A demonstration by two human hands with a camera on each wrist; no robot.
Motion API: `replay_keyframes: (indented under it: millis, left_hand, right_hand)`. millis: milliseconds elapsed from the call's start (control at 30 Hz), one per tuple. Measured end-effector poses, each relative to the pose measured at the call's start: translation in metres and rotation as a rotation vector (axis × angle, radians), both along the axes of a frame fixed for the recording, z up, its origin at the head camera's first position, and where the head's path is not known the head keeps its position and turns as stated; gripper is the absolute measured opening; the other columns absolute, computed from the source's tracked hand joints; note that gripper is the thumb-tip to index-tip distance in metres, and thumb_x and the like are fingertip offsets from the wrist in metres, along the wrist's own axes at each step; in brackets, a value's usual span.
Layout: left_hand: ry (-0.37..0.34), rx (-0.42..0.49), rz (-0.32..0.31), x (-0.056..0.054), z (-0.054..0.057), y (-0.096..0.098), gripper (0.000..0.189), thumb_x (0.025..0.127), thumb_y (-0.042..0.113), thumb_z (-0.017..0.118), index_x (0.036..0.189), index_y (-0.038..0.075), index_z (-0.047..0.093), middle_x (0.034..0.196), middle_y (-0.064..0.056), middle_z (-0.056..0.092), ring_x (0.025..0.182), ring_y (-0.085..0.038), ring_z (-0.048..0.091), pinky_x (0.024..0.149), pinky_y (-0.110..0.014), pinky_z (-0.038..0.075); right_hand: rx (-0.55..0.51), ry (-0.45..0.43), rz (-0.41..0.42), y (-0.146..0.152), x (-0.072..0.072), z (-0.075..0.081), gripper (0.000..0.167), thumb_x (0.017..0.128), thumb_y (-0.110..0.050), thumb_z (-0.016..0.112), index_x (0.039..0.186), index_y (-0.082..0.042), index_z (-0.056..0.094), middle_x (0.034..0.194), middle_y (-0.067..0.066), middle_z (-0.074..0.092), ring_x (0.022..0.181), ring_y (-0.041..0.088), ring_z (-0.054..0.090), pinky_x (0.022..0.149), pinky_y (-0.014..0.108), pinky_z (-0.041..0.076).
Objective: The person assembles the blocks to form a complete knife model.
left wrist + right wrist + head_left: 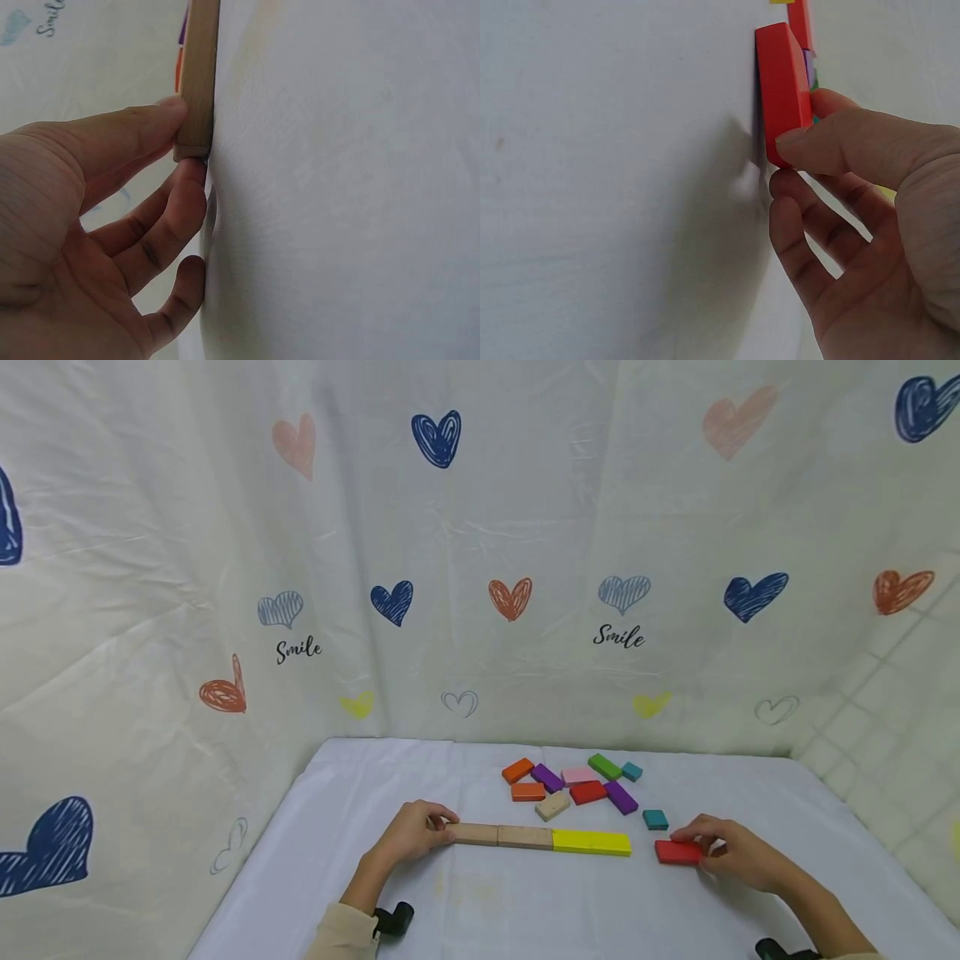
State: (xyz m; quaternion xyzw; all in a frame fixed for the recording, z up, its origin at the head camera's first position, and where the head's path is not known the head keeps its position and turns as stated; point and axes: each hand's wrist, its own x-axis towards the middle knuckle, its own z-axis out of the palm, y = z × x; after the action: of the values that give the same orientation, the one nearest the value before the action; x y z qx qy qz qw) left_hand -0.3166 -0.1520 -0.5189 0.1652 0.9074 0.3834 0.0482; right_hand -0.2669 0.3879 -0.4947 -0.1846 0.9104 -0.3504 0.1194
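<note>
In the head view, two plain wooden blocks and one yellow block (592, 842) lie end to end in a straight row. My left hand (411, 835) holds the outer end of the leftmost wooden block (476, 834). In the left wrist view, the thumb presses that block's (199, 82) side near its end, and a curled finger touches the end face. To the right of the row, a gap separates the yellow block from a red block (677, 852). My right hand (738, 853) pinches this red block (784, 90) at its right end between thumb and fingers, low at the cloth.
Behind the row lies a loose group of colored blocks, among them another red block (587, 792), a purple block (621, 797) and a wooden block (552, 806). A teal block (655, 820) sits apart, near my right hand. A heart-printed curtain (555, 677) borders the white cloth's far edge.
</note>
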Motion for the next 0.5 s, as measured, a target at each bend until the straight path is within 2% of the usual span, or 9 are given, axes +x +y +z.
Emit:
replay_keyframes:
  millis: [133, 367, 500]
  left_hand:
    - [0.002, 0.001, -0.001, 0.0, -0.001, -0.001, 0.017, 0.087, 0.018, 0.081, 0.103, 0.019, 0.079, 0.081, 0.005, 0.063, 0.069, -0.012, 0.054, 0.057, -0.024, 0.045]
    - [0.009, -0.003, -0.004, 0.0, 0.0, -0.001, 0.017, 0.087, 0.018, 0.081, 0.104, 0.019, 0.079, 0.08, 0.006, 0.063, 0.068, -0.011, 0.054, 0.057, -0.024, 0.045]
    - [0.009, -0.007, -0.002, 0.0, 0.0, 0.0, 0.017, 0.087, 0.018, 0.081, 0.104, 0.019, 0.079, 0.081, 0.006, 0.063, 0.068, -0.011, 0.054, 0.056, -0.024, 0.045]
  right_hand:
    - [-0.006, -0.02, -0.006, -0.004, 0.0, -0.002, 0.036, 0.088, 0.001, 0.07, 0.124, -0.006, 0.071, 0.115, 0.011, 0.065, 0.092, 0.002, 0.053, 0.078, 0.019, 0.051]
    - [0.007, -0.034, -0.029, -0.014, -0.002, -0.003, 0.037, 0.087, -0.004, 0.075, 0.123, -0.008, 0.072, 0.115, 0.01, 0.066, 0.101, 0.02, 0.057, 0.078, 0.019, 0.051]
    - [0.014, -0.032, -0.035, -0.02, -0.004, -0.004, 0.037, 0.087, -0.005, 0.076, 0.123, -0.008, 0.072, 0.114, 0.009, 0.066, 0.102, 0.023, 0.056, 0.077, 0.018, 0.051]
